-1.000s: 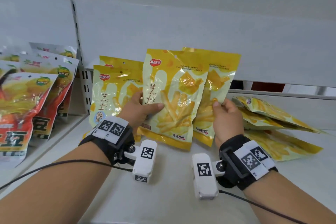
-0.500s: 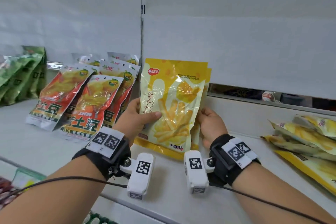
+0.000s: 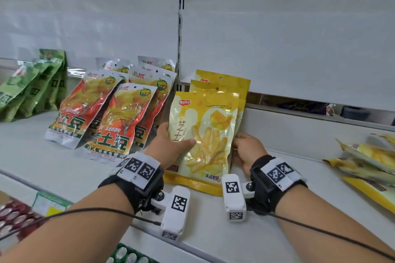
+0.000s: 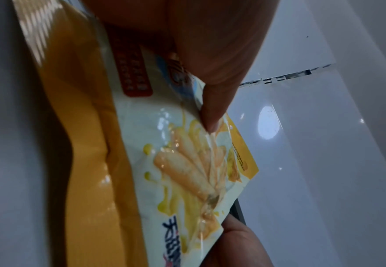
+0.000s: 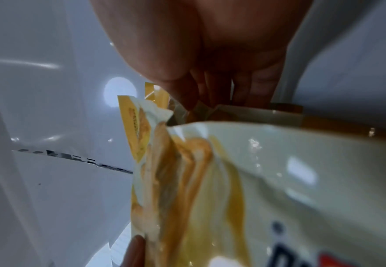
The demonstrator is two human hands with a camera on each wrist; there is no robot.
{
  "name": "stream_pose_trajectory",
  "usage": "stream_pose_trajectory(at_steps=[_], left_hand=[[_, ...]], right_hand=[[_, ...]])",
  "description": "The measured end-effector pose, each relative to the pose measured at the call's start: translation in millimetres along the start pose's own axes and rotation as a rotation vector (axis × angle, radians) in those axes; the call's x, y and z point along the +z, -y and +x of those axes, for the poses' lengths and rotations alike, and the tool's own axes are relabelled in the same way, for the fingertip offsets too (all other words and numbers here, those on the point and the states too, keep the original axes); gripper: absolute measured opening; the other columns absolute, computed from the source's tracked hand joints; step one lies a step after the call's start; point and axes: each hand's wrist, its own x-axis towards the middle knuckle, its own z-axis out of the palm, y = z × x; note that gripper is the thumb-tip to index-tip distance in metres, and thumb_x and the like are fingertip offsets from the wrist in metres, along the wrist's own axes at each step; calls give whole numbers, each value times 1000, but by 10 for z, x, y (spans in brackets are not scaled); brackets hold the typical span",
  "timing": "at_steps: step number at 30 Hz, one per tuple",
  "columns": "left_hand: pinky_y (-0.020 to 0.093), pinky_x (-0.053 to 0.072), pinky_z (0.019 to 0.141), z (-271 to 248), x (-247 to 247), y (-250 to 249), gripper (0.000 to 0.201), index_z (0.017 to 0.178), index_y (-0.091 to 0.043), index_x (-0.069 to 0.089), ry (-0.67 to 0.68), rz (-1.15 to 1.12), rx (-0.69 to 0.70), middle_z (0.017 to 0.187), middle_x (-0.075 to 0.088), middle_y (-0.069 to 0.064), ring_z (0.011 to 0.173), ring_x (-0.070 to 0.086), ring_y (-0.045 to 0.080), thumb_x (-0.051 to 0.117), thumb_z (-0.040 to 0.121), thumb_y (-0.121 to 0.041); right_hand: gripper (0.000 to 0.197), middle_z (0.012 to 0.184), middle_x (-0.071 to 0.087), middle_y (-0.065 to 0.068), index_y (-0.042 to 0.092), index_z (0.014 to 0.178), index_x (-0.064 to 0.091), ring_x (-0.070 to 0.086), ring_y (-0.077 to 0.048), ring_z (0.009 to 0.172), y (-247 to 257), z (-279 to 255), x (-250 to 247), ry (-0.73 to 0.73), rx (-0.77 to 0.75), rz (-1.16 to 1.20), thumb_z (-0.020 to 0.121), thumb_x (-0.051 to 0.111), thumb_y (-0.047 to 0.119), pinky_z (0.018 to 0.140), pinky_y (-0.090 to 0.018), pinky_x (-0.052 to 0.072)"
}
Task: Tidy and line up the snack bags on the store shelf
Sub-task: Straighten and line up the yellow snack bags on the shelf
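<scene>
A stack of yellow cheese-stick snack bags (image 3: 205, 134) stands upright on the white shelf (image 3: 64, 168), leaning towards the back panel. My left hand (image 3: 171, 145) grips the stack's left edge, thumb across the front bag (image 4: 187, 162). My right hand (image 3: 245, 147) holds the right edge, its fingers curled behind the bags (image 5: 210, 180). Two more yellow bag tops show behind the front one.
Red-orange potato snack bags (image 3: 111, 117) lean in rows just left of the yellow stack. Green bags (image 3: 32, 87) stand at the far left. Loose yellow bags (image 3: 367, 160) lie flat at the right. A slotted upright (image 3: 181, 17) divides the back panel.
Both hands carried the yellow bags leftwards and set them down beside the red-orange bags. The fanned bags are now squared into one stack.
</scene>
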Motion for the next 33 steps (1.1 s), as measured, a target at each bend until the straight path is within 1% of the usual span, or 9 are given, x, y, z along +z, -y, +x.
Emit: stream_pose_trajectory(at_steps=[4,8,12,15,20,24,27,29,33], left_hand=[[47,54,87,-11,-20,-88,109,142,-31,27,12,47,6,117,58,-1,99,64,23,76,49,-59],[52,48,95,-23,-38,-209,108,140,-20,31,20,99,40,134,50,10,116,55,31,72,51,-67],[54,32,110,35,-10,-325,99,150,-18,16,-60,173,81,154,24,13,139,29,31,71,76,-53],[54,31,110,55,65,-481,87,150,-24,20,-75,139,151,155,21,10,140,28,30,68,81,-48],[44,39,102,17,416,-786,60,139,-27,40,-21,-37,303,144,38,3,128,42,23,65,86,-37],[30,37,91,-80,892,-1050,47,126,-25,51,115,-113,370,133,48,2,118,48,18,68,83,-34],[36,41,93,-184,1283,-1221,46,110,-30,54,251,-168,346,117,54,-2,110,53,22,67,69,-45],[41,42,96,-229,1550,-1291,34,108,-32,55,315,-166,328,115,57,-3,112,55,27,68,78,-40],[37,42,98,-301,2091,-1396,31,118,-28,54,429,-116,306,114,57,-5,107,55,17,62,88,-33]], right_hand=[[17,73,66,-6,13,78,58,63,-20,65,49,-27,-57,-36,-12,-1,92,50,6,55,-28,51],[15,78,52,-10,-1,96,55,47,-22,69,87,-80,-121,-85,-47,-58,91,55,13,62,-31,37],[24,93,54,-6,7,111,56,50,-24,90,135,-157,-223,-188,-108,-124,90,56,19,87,-40,43],[26,107,53,-6,13,113,51,52,-25,103,198,-265,-364,-288,-136,-125,90,57,22,101,-46,42],[31,106,54,-4,11,118,52,53,-26,111,279,-580,-710,-397,-181,-105,89,57,21,102,-45,42],[10,91,54,-1,15,99,55,53,-19,89,267,-823,-1075,-459,-194,-49,89,57,16,84,-37,47],[11,81,56,-1,19,81,55,50,-14,71,245,-998,-1378,-458,-190,-19,91,54,15,62,-28,42],[11,79,59,-2,20,82,55,50,-15,69,198,-1101,-1591,-447,-139,0,92,53,17,56,-25,40],[12,69,61,-3,14,81,59,50,-14,57,77,-1307,-2008,-458,-90,13,91,52,11,50,-24,38]])
